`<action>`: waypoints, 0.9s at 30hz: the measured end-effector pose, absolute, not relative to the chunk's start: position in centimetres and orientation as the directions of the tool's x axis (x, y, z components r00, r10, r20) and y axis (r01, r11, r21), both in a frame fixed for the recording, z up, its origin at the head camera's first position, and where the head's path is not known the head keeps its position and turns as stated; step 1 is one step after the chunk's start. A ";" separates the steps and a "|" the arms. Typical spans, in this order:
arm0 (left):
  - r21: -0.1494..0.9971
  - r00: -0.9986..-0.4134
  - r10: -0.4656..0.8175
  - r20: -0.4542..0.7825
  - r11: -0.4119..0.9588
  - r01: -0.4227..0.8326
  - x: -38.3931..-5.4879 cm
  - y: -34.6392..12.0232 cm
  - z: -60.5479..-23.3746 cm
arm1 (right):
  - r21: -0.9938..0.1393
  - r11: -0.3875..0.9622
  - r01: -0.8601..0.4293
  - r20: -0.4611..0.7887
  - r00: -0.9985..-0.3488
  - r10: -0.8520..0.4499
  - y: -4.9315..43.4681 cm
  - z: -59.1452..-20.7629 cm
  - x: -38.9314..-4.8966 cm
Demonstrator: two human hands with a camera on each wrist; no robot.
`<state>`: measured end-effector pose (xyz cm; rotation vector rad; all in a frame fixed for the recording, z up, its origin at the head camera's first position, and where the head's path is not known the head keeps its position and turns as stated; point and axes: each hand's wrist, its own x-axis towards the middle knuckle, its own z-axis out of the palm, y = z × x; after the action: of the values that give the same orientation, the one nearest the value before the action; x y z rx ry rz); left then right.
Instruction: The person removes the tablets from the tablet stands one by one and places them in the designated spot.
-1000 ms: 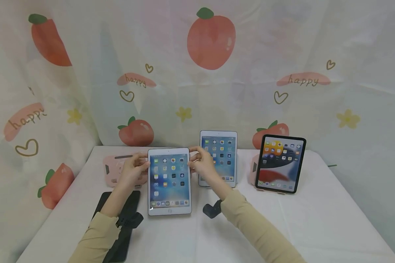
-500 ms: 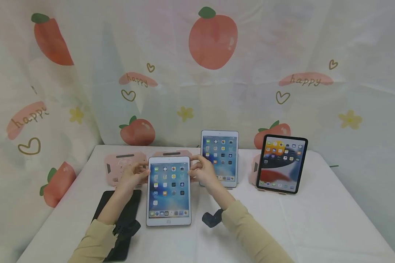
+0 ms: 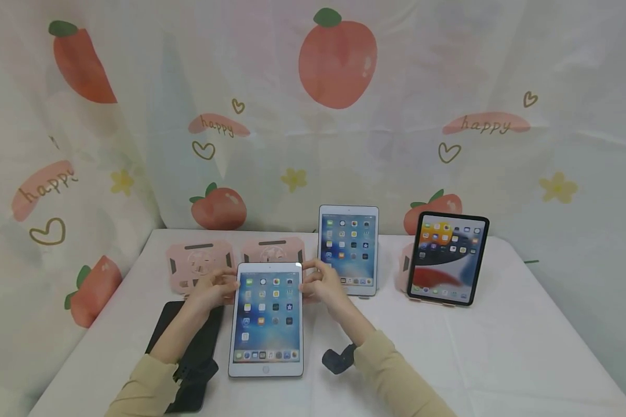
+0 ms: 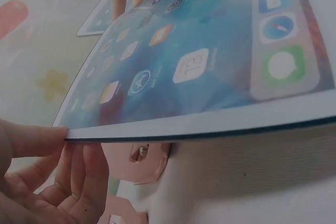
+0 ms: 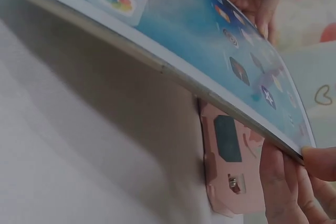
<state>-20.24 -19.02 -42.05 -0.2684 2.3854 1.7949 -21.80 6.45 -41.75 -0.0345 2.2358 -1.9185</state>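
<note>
A white-framed tablet [image 3: 268,318], its screen lit with app icons, is held up between both hands in the head view. My left hand [image 3: 210,291] pinches its left edge near the top. Thumb on the front and fingers behind also show on that hand [image 4: 58,177] in the left wrist view. At the opposite edge my right hand [image 3: 324,285] grips the same way. Behind the tablet stand two pink tablet stands, one at the left [image 3: 200,267] and one partly hidden [image 3: 273,250]. The right wrist view shows a gap between the tablet's long edge and the white surface.
Another white tablet [image 3: 348,246] leans upright behind my right hand. Farther right, a black-framed tablet [image 3: 447,259] rests on a pink stand. A flat black slab [image 3: 188,336] lies under my left forearm. White cloth [image 3: 501,359] covers the table; a printed curtain [image 3: 386,156] hangs behind.
Both hands have drawn the tablet toward me, lower in the head view. It has come away from the middle pink stand, whose upper part now shows.
</note>
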 end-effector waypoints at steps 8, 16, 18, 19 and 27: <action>0.929 -0.961 -0.018 -0.274 0.252 -0.270 -19.6 -19.5 -42.9 | -0.979 0.156 0.127 -0.153 -0.974 -0.168 6.6 -43.5 -21.4; 0.916 -0.949 -0.022 -0.316 0.252 -0.311 -19.3 -19.8 -43.9 | -0.977 0.167 0.133 -0.164 -0.968 -0.190 6.8 -44.2 -20.6; 0.917 -0.947 -0.020 -0.321 0.244 -0.316 -19.2 -19.8 -44.1 | -0.976 0.165 0.139 -0.172 -0.964 -0.203 6.8 -44.0 -20.3; 0.917 -0.947 -0.011 -0.322 0.242 -0.315 -19.2 -19.8 -44.1 | -0.975 0.165 0.148 -0.181 -0.961 -0.209 6.8 -43.8 -20.2; 0.920 -0.945 0.026 -0.327 0.236 -0.312 -19.0 -20.0 -44.6 | -0.974 0.148 0.170 -0.202 -0.951 -0.235 6.8 -44.4 -20.1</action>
<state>-18.99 -20.02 -44.64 -0.2669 2.2382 1.7669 -20.08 6.84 -44.39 -0.0624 2.1240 -1.8686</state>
